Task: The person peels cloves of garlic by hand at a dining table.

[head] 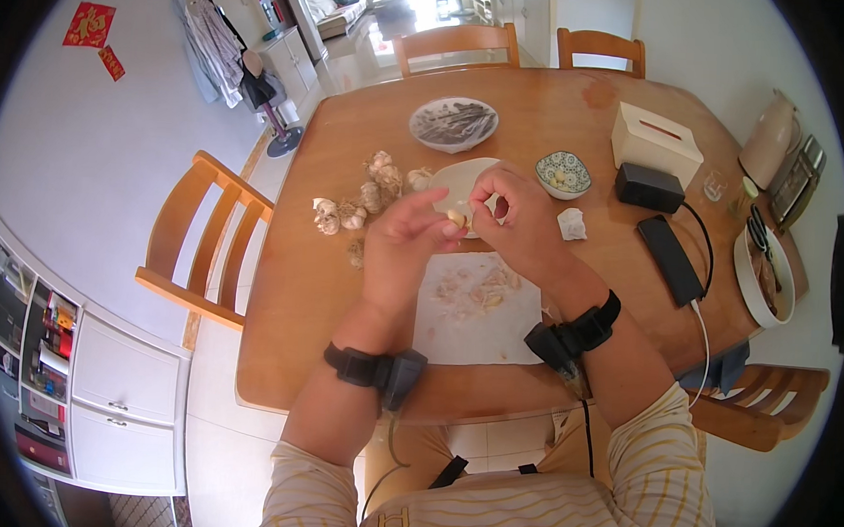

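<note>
My left hand (pixel 410 236) holds a pale garlic clove (pixel 456 218) between thumb and fingertips. Close beside it, my right hand (pixel 512 214) has its thumb and index finger pinched together; any scrap of skin between them is too small to make out. Both hands are over the near part of a white plate (pixel 454 174), hiding much of it. Below them lies a white sheet (pixel 475 340) strewn with garlic skins (pixel 481 287). Whole garlic bulbs (pixel 372 196) cluster to the left of the plate. A patterned bowl (pixel 564 165) to the right contains several peeled cloves (pixel 558 179).
On the wooden table (pixel 307 315), a covered dish (pixel 454 123) stands at the back. Rightward are a crumpled tissue (pixel 572 224), tissue box (pixel 655 143), black adapter (pixel 650 187), cabled phone (pixel 669 260) and white bowl with scissors (pixel 764 278). A chair (pixel 204 247) stands left.
</note>
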`<state>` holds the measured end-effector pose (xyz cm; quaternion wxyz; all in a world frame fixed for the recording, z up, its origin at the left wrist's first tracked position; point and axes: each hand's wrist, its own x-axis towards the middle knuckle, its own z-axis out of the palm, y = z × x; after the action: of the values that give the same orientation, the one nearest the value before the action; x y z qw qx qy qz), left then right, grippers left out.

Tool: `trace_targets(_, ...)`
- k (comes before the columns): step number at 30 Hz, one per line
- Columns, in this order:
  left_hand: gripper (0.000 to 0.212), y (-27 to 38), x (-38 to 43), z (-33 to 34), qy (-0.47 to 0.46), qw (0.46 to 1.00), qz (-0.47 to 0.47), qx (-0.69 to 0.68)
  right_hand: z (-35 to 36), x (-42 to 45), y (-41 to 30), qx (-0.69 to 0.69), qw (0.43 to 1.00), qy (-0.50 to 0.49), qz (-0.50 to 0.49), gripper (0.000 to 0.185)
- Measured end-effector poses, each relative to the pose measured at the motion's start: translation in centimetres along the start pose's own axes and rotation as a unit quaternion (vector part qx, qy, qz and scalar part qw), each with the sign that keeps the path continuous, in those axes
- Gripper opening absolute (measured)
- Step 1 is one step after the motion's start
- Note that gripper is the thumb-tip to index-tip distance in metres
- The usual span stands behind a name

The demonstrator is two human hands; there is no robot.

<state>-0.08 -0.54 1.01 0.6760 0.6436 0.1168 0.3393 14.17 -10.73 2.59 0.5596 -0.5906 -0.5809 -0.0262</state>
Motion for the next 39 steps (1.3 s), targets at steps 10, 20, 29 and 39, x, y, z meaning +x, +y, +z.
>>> trace_targets(10, 0.030, -0.2, 0.1, -0.1, -0.002, 1.000, -0.003, 0.017, -0.1, 0.0, -0.6, 0.045, 0.999, -0.008, 0.016, 0.008)
trace_targets(20, 0.023, -1.1, 0.4, -0.8, 0.012, 1.000, 0.022, -0.012, -0.5, 0.1, -0.7, 0.091, 0.996, -0.007, -0.001, 0.008)
trace_targets(29, 0.023, -0.4, 0.3, -0.5, 0.020, 0.999, 0.023, -0.038, -1.2, 0.1, 0.6, 0.084, 0.990, -0.092, -0.073, 0.009)
trace_targets(39, 0.017, 0.0, 0.3, -0.4, 0.034, 0.998, 0.025, -0.053, -0.2, -0.2, -1.4, 0.158, 0.984, -0.079, 0.029, 0.007)
